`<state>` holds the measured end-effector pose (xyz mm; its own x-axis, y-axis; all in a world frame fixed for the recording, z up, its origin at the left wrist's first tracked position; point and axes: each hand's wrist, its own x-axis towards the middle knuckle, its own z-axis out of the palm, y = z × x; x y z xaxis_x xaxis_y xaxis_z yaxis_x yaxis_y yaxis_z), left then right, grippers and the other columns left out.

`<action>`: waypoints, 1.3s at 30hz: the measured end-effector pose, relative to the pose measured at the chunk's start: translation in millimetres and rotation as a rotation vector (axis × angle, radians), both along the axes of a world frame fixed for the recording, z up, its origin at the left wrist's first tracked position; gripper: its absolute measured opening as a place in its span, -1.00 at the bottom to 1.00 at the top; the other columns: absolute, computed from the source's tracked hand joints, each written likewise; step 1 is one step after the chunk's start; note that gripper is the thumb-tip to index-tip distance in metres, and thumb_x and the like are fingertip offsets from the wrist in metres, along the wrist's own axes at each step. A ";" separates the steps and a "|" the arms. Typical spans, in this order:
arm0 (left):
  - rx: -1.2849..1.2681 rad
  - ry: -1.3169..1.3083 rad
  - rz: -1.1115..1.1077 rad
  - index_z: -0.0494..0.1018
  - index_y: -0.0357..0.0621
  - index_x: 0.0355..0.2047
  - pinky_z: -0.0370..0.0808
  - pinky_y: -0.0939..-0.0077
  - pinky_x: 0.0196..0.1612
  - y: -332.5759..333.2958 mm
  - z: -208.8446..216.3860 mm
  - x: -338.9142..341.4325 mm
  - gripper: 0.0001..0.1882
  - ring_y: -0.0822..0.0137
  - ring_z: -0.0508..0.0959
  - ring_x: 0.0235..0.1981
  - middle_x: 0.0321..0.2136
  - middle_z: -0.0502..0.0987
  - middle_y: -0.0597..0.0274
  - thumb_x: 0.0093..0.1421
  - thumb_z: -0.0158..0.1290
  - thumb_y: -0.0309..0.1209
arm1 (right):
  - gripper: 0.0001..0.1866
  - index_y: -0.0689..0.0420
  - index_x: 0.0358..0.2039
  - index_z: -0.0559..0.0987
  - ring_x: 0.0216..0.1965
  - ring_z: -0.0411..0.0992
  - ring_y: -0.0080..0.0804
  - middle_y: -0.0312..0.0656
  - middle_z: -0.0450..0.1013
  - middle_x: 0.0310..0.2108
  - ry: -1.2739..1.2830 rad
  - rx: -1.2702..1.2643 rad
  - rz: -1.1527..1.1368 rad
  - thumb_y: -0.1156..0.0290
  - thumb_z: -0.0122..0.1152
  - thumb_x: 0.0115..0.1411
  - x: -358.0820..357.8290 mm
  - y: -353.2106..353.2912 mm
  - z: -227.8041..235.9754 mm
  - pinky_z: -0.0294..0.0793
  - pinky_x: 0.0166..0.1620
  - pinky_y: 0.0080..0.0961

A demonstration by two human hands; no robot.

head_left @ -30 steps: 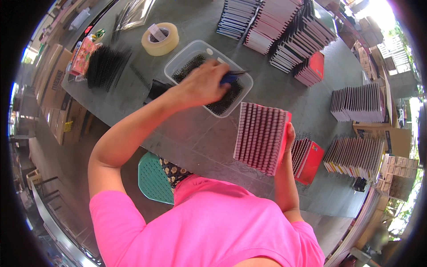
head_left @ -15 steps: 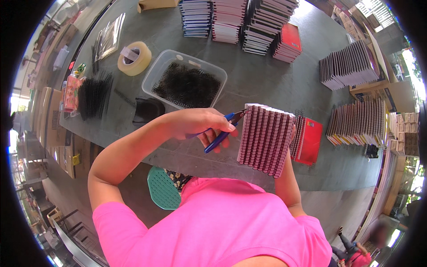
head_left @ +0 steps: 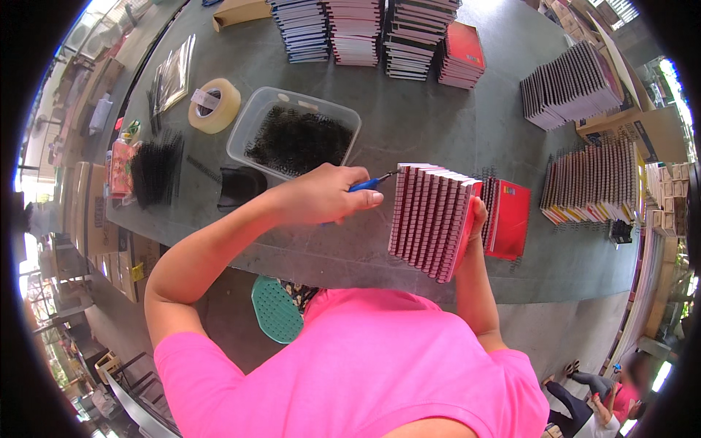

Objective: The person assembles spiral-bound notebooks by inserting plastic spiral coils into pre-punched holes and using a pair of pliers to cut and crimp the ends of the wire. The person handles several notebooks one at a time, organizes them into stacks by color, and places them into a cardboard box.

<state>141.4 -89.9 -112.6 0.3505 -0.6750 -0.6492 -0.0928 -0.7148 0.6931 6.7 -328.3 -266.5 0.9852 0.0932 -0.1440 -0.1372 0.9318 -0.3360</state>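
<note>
My left hand (head_left: 328,195) is closed around a pair of blue-handled pliers or cutters (head_left: 374,182). Its dark jaws meet the upper left corner of a bundle of spiral-bound notebooks (head_left: 431,223), at the end of one coil. With my right hand (head_left: 477,217) I grip this bundle from its right side, fingers over the red cover; most of that hand is hidden behind it. The notebooks' spines, with dark coils, face me. Just right of them, more red-covered spiral notebooks (head_left: 508,219) lie on the table.
A clear plastic tub (head_left: 241,150) of black coils stands ahead, with a roll of tape (head_left: 214,106) at its left. Loose black coils (head_left: 155,171) lie farther left. Notebook stacks (head_left: 420,40) line the far side; others (head_left: 591,179) stand right beside cardboard boxes (head_left: 646,135).
The bundle has turned slightly, showing more of its red cover and my right fingers. My left hand has rotated, and the pliers' handles, apart before, now look closer together.
</note>
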 end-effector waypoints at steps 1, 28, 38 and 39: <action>-0.061 0.160 0.053 0.35 -0.27 -0.24 0.48 0.39 -0.38 -0.4 -4.6 0.2 -0.50 0.21 0.57 -0.43 -0.41 0.47 0.01 0.19 -0.11 0.01 | -0.32 0.33 -0.04 0.37 -0.21 0.47 -0.18 0.02 0.45 -0.18 0.009 0.003 0.000 0.07 0.22 -0.07 -0.8 1.0 2.7 0.51 -0.14 -0.25; -0.184 0.609 0.253 0.38 -0.29 -0.24 0.50 0.38 -0.44 -1.8 -12.9 -7.7 -0.50 0.24 0.55 -0.47 -0.43 0.48 0.08 0.23 -0.18 -0.02 | -0.33 0.31 -0.06 0.38 -0.24 0.48 -0.20 0.00 0.46 -0.21 0.034 -0.016 -0.027 0.05 0.22 -0.08 -2.0 10.5 0.0 0.51 -0.16 -0.28; -0.038 -0.506 -0.107 0.35 -0.30 -0.37 0.47 0.42 -0.42 -8.9 -12.8 -20.8 -0.46 0.24 0.53 -0.47 -0.46 0.47 -0.02 0.23 -0.23 0.03 | -0.36 0.30 -0.09 0.40 -0.25 0.48 -0.21 0.00 0.46 -0.22 0.069 0.015 -0.018 0.03 0.18 -0.05 -5.7 12.6 -3.4 0.52 -0.17 -0.30; -0.003 -0.264 -0.088 0.36 -0.31 -0.36 0.47 0.43 -0.41 -10.4 -5.6 -16.7 -0.45 0.25 0.53 -0.46 -0.47 0.47 -0.02 0.22 -0.22 0.04 | -0.36 0.30 -0.09 0.41 -0.26 0.48 -0.20 0.00 0.46 -0.22 0.067 0.013 -0.028 0.03 0.18 -0.05 -6.6 12.6 -4.3 0.52 -0.18 -0.29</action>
